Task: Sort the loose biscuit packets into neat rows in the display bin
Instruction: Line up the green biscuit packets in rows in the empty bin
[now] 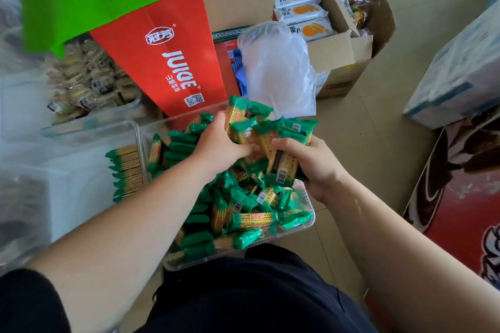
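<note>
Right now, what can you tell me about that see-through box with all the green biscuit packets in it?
The clear plastic bin is a shallow rectangular tub with rounded corners and a thin rim, resting in front of the person's lap. Its left side holds green-ended biscuit packets standing in tidy rows; the rest is a jumbled heap. The left hand and right hand are both closed around a bunch of packets lifted above the pile. Another clear bin sits against its left wall, and a red juice carton stands behind it.

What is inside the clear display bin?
The clear display bin holds green biscuit packets, mostly jumbled, some rowed at its left. Both hands cover some; its floor is hidden.
</note>
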The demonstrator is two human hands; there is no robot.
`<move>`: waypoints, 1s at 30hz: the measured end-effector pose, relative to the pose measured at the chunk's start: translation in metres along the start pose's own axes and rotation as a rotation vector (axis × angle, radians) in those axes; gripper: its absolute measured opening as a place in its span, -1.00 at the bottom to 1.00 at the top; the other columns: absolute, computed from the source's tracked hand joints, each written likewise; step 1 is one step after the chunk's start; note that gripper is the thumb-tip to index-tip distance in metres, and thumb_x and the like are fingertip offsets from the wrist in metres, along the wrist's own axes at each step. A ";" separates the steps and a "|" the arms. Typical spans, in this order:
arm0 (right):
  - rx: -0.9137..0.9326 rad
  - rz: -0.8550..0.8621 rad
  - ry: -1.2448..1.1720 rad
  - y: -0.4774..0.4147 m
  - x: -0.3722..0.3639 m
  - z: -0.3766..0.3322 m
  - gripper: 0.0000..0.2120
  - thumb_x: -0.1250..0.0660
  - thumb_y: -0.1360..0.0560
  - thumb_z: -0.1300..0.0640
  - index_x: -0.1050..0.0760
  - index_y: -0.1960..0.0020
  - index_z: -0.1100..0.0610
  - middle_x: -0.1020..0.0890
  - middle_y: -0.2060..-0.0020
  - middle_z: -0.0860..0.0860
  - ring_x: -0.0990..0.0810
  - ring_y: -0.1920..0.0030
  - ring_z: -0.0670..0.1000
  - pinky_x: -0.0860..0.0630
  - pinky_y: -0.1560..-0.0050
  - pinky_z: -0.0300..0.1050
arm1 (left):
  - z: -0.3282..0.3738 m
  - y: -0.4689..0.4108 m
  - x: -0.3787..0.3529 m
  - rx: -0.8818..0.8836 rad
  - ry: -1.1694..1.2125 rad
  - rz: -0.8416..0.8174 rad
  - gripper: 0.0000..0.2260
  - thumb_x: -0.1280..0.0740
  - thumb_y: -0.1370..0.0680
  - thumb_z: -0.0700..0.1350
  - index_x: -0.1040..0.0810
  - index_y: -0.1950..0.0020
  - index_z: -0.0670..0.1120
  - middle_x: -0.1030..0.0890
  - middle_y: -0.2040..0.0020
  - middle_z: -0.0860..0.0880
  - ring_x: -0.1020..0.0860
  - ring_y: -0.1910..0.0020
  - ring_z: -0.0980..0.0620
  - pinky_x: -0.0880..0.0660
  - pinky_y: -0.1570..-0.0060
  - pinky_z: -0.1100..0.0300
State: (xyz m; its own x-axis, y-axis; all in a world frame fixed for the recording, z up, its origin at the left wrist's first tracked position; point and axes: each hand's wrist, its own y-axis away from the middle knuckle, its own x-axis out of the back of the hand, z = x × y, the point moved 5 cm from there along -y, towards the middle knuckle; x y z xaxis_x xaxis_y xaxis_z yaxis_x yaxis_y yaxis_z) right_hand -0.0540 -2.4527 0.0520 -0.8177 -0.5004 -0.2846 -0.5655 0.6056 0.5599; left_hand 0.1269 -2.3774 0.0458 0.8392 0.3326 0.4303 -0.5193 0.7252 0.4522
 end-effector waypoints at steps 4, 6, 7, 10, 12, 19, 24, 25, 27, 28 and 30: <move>0.053 0.167 0.127 0.003 0.019 -0.003 -0.75 -0.54 -0.39 0.19 -0.68 -0.07 0.16 -0.74 0.05 0.12 -0.73 0.04 0.16 -0.66 -0.01 0.11 | 0.009 -0.009 0.004 -0.023 -0.148 -0.127 -0.41 -0.72 -0.24 0.00 -0.53 -0.16 0.04 -0.67 -0.02 0.13 -0.63 -0.02 0.10 -0.55 -0.02 0.13; 0.041 0.200 0.164 0.005 0.028 -0.003 -0.77 -0.54 -0.40 0.17 -0.68 -0.05 0.13 -0.75 0.07 0.09 -0.74 0.04 0.15 -0.66 0.00 0.08 | 0.021 -0.014 0.003 -0.001 -0.199 -0.195 -0.49 -0.72 -0.24 -0.04 -0.54 -0.05 0.04 -0.66 0.06 0.16 -0.61 0.05 0.14 -0.49 0.10 0.23; 0.023 0.188 0.166 0.007 0.031 -0.003 -0.75 -0.56 -0.37 0.15 -0.69 -0.04 0.13 -0.75 0.07 0.09 -0.73 0.03 0.16 -0.66 -0.01 0.08 | 0.026 -0.016 0.002 0.007 -0.224 -0.235 -0.53 -0.72 -0.25 -0.07 -0.52 0.01 0.04 -0.64 0.09 0.18 -0.58 0.09 0.19 -0.44 0.17 0.29; -0.024 0.116 0.168 0.010 0.028 -0.004 -0.74 -0.54 -0.39 0.19 -0.67 -0.07 0.14 -0.74 0.05 0.11 -0.73 0.03 0.15 -0.65 0.01 0.06 | 0.035 -0.023 -0.001 0.034 -0.284 -0.306 -0.51 -0.73 -0.21 -0.07 -0.58 -0.01 0.00 -0.66 0.06 0.12 -0.58 0.07 0.15 -0.44 0.17 0.26; -0.032 0.081 0.143 0.012 0.022 -0.004 -0.78 -0.48 -0.46 0.25 -0.66 -0.10 0.16 -0.74 0.04 0.12 -0.73 0.06 0.12 -0.65 0.10 0.00 | 0.040 -0.025 -0.001 0.046 -0.335 -0.316 -0.47 -0.74 -0.17 -0.04 -0.61 -0.05 0.00 -0.68 0.04 0.08 -0.59 0.03 0.09 -0.48 0.08 0.22; -0.059 0.001 0.068 0.020 0.005 -0.003 -0.76 -0.44 -0.49 0.28 -0.62 -0.16 0.16 -0.73 -0.01 0.13 -0.73 0.03 0.13 -0.63 0.15 -0.04 | 0.029 -0.015 0.008 0.138 -0.255 -0.399 -0.35 -0.74 -0.16 -0.01 -0.62 -0.20 0.01 -0.71 -0.03 0.05 -0.61 -0.08 0.02 -0.48 -0.09 0.17; -0.117 -0.111 -0.122 0.025 -0.018 0.005 -0.63 -0.43 -0.48 0.28 -0.54 -0.28 0.26 -0.65 -0.15 0.29 -0.66 -0.11 0.33 -0.61 -0.08 0.25 | 0.008 -0.003 0.014 0.168 -0.113 -0.361 0.16 -0.70 0.15 0.17 -0.49 -0.45 0.00 -0.63 -0.27 0.00 -0.55 -0.26 -0.06 -0.43 -0.36 0.02; -0.123 -0.131 -0.139 0.026 -0.023 0.005 -0.60 -0.41 -0.48 0.25 -0.53 -0.31 0.26 -0.63 -0.19 0.30 -0.63 -0.16 0.35 -0.58 -0.14 0.29 | 0.004 -0.002 0.017 0.159 -0.064 -0.346 0.10 -0.70 0.15 0.14 -0.54 -0.38 -0.01 -0.67 -0.21 -0.01 -0.58 -0.23 -0.06 -0.44 -0.36 0.01; -0.115 -0.182 -0.167 0.028 -0.030 0.004 -0.59 -0.36 -0.51 0.24 -0.50 -0.35 0.25 -0.61 -0.24 0.30 -0.61 -0.19 0.35 -0.58 -0.15 0.26 | 0.001 0.005 0.024 0.133 0.046 -0.310 -0.09 -0.73 0.14 0.03 -0.62 -0.21 -0.02 -0.73 -0.07 -0.01 -0.65 -0.14 -0.07 -0.48 -0.35 -0.04; -0.112 -0.205 -0.176 0.028 -0.032 0.004 -0.58 -0.35 -0.51 0.23 -0.50 -0.36 0.25 -0.60 -0.25 0.29 -0.61 -0.20 0.34 -0.58 -0.15 0.24 | 0.000 0.010 0.030 0.126 0.116 -0.293 -0.13 -0.74 0.13 -0.05 -0.63 -0.18 -0.04 -0.74 -0.04 -0.02 -0.67 -0.12 -0.08 -0.50 -0.34 -0.06; -0.117 -0.257 -0.180 0.031 -0.039 0.001 -0.48 -0.41 -0.46 0.18 -0.47 -0.40 0.24 -0.57 -0.30 0.30 -0.56 -0.26 0.34 -0.53 -0.23 0.30 | -0.004 0.020 0.044 0.135 0.269 -0.244 -0.19 -0.69 0.05 -0.14 -0.61 -0.20 -0.06 -0.75 -0.05 -0.03 -0.69 -0.11 -0.06 -0.52 -0.31 -0.07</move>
State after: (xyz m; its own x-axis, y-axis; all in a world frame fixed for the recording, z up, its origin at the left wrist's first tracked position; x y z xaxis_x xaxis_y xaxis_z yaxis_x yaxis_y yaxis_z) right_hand -0.0399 -2.4134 0.0797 -0.6615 -0.5042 -0.5551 -0.7482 0.3931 0.5345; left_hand 0.1541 -2.3458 0.0706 0.9438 0.3193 0.0857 -0.3010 0.7227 0.6221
